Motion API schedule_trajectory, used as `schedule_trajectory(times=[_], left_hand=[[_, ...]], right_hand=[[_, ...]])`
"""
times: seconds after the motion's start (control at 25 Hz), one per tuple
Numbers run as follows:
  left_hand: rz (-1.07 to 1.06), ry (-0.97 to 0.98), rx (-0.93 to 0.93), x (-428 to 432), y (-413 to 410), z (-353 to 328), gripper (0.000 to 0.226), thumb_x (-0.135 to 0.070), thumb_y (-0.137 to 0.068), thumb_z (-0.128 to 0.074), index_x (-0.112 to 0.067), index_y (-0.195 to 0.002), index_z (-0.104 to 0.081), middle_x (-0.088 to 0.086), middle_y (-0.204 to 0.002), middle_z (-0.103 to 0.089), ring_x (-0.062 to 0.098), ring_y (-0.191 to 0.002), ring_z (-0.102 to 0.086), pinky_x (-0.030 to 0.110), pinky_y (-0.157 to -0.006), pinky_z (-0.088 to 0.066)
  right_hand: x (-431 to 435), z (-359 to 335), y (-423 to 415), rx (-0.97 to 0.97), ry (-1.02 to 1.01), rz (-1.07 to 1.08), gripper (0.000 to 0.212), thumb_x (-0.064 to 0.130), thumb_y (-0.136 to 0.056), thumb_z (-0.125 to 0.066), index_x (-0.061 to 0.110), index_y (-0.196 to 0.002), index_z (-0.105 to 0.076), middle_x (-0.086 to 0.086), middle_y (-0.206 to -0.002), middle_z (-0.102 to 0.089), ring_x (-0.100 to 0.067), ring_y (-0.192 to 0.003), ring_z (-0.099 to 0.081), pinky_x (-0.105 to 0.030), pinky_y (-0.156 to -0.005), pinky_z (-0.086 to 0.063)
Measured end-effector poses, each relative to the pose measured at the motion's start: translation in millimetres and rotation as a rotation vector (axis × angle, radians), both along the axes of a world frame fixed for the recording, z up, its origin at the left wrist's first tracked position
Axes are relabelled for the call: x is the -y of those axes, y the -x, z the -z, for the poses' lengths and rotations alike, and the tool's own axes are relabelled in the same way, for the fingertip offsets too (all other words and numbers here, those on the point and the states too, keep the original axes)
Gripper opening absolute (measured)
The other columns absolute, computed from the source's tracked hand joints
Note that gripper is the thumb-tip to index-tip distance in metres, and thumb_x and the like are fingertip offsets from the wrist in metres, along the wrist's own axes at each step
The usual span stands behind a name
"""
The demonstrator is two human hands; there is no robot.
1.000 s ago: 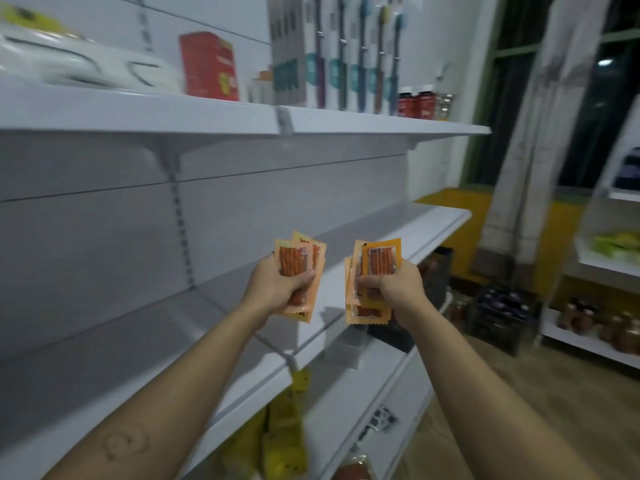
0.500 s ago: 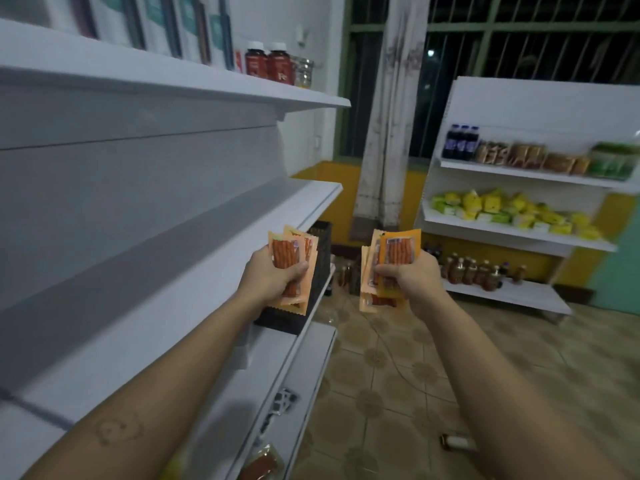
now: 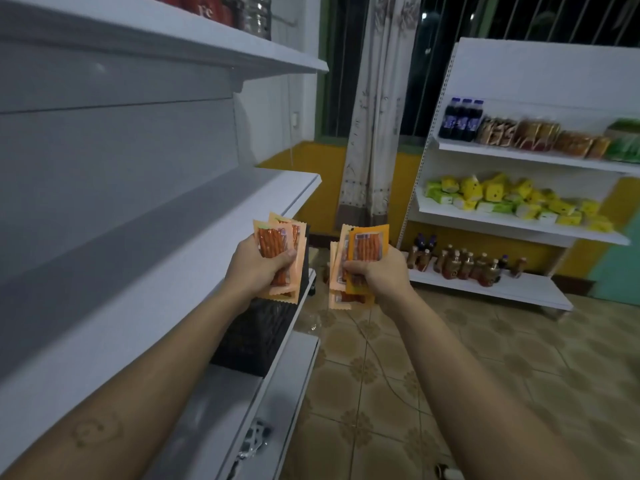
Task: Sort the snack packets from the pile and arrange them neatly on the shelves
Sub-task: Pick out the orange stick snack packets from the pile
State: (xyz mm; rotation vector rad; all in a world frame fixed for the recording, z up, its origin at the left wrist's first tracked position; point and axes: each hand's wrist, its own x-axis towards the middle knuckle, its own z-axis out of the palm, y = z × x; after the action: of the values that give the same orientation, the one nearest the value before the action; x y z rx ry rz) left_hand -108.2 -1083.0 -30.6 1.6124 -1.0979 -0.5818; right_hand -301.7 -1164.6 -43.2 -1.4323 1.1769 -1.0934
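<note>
Clutching snack packets [image 3: 273,241], left hand [image 3: 254,270] and right hand [image 3: 381,275] curl fingers [image 3: 358,266] round separate stacks

A white shelf [image 3: 194,258] runs just left of my left grip [image 3: 256,268]; below that grip, a black crate [image 3: 256,334] sits on the lower shelf [image 3: 294,368].

The left stack [image 3: 272,242] is a few pale-orange packets with serrated ends and clear windows showing orange-red sticks. They are fanned and upright, gripped in the left hand [image 3: 254,268] with the thumb across the front one, at the front edge of the white shelf [image 3: 194,258]. The right stack [image 3: 369,244] is similar packets with a deeper orange one in front. It stands upright in the right hand [image 3: 381,275], near the left stack but apart, off the shelf.
</note>
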Motion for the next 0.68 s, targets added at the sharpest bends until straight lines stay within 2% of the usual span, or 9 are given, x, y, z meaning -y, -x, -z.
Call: schedule_trajectory(times=[0.08,0.24,0.4,0.52,0.68], left_hand=[[0.028,-0.018,-0.003,27,4,4,0.030,-0.030,-0.088,-0.070,-0.022,-0.115,-0.060,-0.008,-0.103,-0.064,0.009,-0.086,-0.064,0.018,-0.062,-0.045],[0.056,-0.016,-0.010,79,6,6,0.038,-0.032,-0.086,-0.072,-0.022,-0.121,-0.060,-0.006,-0.111,-0.067,0.013,-0.095,-0.066,0.022,-0.069,-0.051],[0.049,-0.009,-0.015,124,7,8,0.030,-0.032,-0.087,-0.072,-0.027,-0.113,-0.058,-0.009,-0.106,-0.066,0.012,-0.094,-0.066,0.022,-0.068,-0.050],[0.015,0.003,-0.021,164,8,8,0.033,-0.030,-0.087,-0.072,-0.024,-0.117,-0.059,-0.008,-0.108,-0.065,0.013,-0.095,-0.065,0.021,-0.067,-0.048],[-0.050,0.014,-0.028,225,14,2,0.026,-0.027,-0.087,-0.072,-0.022,-0.110,-0.061,-0.004,-0.107,-0.069,0.014,-0.094,-0.067,0.025,-0.072,-0.050]], right_hand=[[24,3,1,-0.013,-0.015,0.006,0.023,0.005,-0.077,-0.079,0.017,-0.094,-0.068,0.000,-0.092,-0.073,-0.016,-0.084,-0.070,-0.035,-0.073,-0.058],[75,-5,4,-0.012,-0.008,0.028,0.026,0.006,-0.077,-0.078,0.015,-0.099,-0.068,0.001,-0.094,-0.072,-0.014,-0.086,-0.069,-0.028,-0.066,-0.053],[129,-12,3,-0.010,0.008,0.017,0.025,0.006,-0.076,-0.079,0.019,-0.095,-0.068,0.001,-0.094,-0.072,-0.017,-0.088,-0.070,-0.039,-0.078,-0.058],[177,-10,1,-0.009,0.012,-0.007,0.026,0.006,-0.075,-0.081,0.017,-0.095,-0.069,0.000,-0.093,-0.073,-0.019,-0.087,-0.071,-0.043,-0.081,-0.058],[248,-15,-1,0.026,0.006,-0.073,0.025,0.005,-0.076,-0.079,0.019,-0.094,-0.068,0.000,-0.096,-0.073,-0.018,-0.089,-0.070,-0.042,-0.081,-0.058]])
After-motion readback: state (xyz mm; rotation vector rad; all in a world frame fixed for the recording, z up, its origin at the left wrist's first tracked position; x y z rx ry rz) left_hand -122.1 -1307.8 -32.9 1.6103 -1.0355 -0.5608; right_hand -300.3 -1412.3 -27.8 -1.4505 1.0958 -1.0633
